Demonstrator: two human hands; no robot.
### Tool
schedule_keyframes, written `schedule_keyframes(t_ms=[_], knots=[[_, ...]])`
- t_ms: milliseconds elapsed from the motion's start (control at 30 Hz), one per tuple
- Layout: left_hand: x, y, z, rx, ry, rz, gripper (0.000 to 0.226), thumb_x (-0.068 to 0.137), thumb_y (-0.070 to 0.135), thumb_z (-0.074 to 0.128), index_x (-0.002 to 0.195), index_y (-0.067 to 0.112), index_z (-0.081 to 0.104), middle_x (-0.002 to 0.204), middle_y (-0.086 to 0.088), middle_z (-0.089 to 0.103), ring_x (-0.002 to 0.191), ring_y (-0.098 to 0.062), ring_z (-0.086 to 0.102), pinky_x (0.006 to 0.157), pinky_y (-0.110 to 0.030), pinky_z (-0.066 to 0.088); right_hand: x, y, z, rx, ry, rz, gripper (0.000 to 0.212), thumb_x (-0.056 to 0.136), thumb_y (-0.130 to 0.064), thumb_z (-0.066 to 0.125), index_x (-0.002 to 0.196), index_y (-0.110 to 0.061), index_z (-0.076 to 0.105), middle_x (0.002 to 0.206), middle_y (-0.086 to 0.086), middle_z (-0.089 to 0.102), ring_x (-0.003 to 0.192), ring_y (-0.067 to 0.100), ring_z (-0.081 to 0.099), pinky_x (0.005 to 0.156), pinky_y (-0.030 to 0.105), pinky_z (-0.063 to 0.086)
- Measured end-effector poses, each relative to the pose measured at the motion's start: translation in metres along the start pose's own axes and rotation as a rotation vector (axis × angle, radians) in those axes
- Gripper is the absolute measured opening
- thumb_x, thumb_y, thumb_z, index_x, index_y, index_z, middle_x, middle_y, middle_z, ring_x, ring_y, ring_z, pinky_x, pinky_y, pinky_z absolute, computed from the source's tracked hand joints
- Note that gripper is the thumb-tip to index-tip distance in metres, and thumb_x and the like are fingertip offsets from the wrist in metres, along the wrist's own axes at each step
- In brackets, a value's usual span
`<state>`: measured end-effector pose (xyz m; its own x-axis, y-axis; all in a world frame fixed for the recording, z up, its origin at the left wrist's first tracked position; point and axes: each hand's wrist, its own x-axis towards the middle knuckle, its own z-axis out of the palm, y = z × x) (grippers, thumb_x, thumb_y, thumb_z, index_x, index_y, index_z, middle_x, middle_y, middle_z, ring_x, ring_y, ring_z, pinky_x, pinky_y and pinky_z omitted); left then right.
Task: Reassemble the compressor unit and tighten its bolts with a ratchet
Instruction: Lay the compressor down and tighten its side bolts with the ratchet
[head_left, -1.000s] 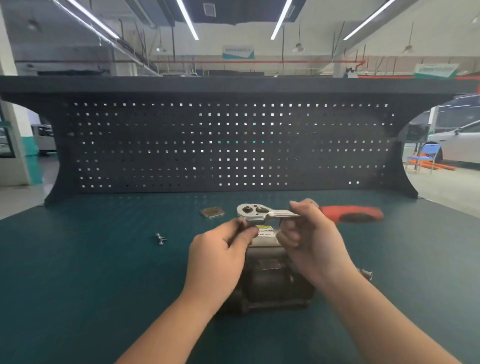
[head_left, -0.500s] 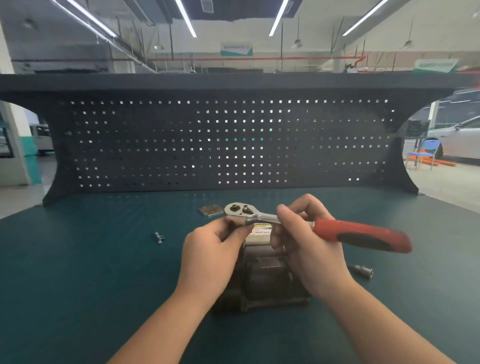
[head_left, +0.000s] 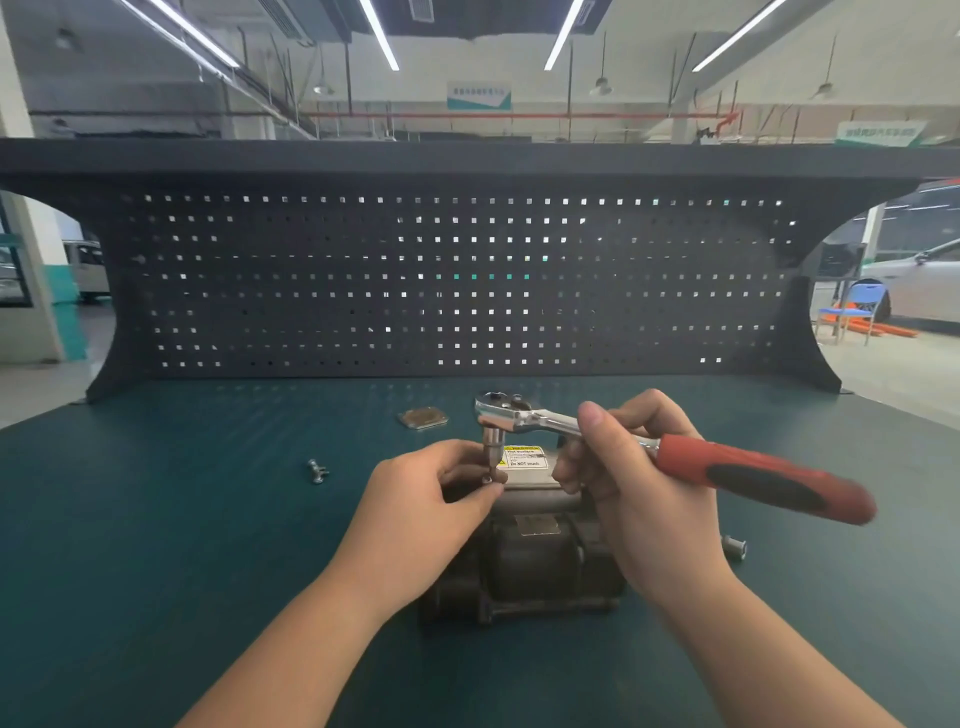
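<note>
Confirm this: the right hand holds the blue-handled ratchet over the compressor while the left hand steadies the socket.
Not quite: the handle is red, not blue. The head view shows the right hand holding the ratchet over the compressor while the left hand steadies the socket.

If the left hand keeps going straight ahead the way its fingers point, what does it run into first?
The left hand points forward and right at the socket under the ratchet head. Its fingertips already appear to be on it, above the compressor; the exact contact point is unclear.
</note>
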<state>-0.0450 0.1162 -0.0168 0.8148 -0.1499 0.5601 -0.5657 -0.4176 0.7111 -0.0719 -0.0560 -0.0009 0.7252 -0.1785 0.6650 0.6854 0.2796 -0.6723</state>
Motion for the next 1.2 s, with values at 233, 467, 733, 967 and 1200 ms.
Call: schedule_keyframes(t_ms=[233,467,733,967,1200], knots=[[-0.001,0.003,0.0,0.002,0.016,0.014,0.029,0.082,0.014,0.075,0.083,0.043,0.068,0.09,0.031,0.071,0.09,0.013,0.065,0.077,-0.002,0.045,-0.003,0.004,0.002,0.009,-0.033,0.0,0.024,0.077,-0.029,0.072,0.066,-0.026,0.05,0.056,0.007,0.061,0.053,0.026,0.059,0.057,0.031,0.049],[-0.002,0.004,0.003,-0.084,0.06,-0.027,0.023,0.08,0.023,0.078,0.083,0.043,0.069,0.086,0.027,0.072,0.089,0.01,0.066,0.076,-0.008,0.048,-0.012,0.01,-0.001,-0.303,0.054,-0.281,0.025,0.082,-0.029,0.066,0.063,-0.026,0.05,0.055,0.005,0.057,0.049,0.026,0.054,0.052,0.033,0.045],[-0.002,0.009,0.014,-0.2,0.213,-0.039,0.019,0.068,0.027,0.07,0.084,0.037,0.072,0.071,0.01,0.073,0.068,-0.011,0.067,0.071,-0.048,0.056,-0.002,0.01,0.01,-0.762,-0.271,-0.982,0.033,0.083,-0.003,0.058,0.055,-0.007,0.041,0.052,0.01,0.041,0.047,0.024,0.028,0.047,0.023,0.026],[-0.004,0.014,0.017,-0.198,0.195,-0.045,0.008,0.076,0.036,0.068,0.081,0.039,0.075,0.071,0.008,0.073,0.065,-0.009,0.058,0.072,-0.048,0.055,-0.015,0.017,0.014,-0.777,-0.108,-0.919,0.041,0.091,-0.012,0.055,0.053,-0.005,0.043,0.051,0.009,0.043,0.044,0.023,0.033,0.041,0.027,0.031],[-0.003,0.014,0.016,-0.182,0.205,-0.017,0.022,0.082,0.028,0.073,0.086,0.05,0.073,0.075,0.016,0.075,0.08,-0.007,0.071,0.077,-0.028,0.053,0.019,-0.004,-0.004,0.34,-0.074,0.352,0.017,0.072,-0.015,0.07,0.066,-0.022,0.055,0.049,0.004,0.048,0.036,0.009,0.035,0.035,0.015,0.026]])
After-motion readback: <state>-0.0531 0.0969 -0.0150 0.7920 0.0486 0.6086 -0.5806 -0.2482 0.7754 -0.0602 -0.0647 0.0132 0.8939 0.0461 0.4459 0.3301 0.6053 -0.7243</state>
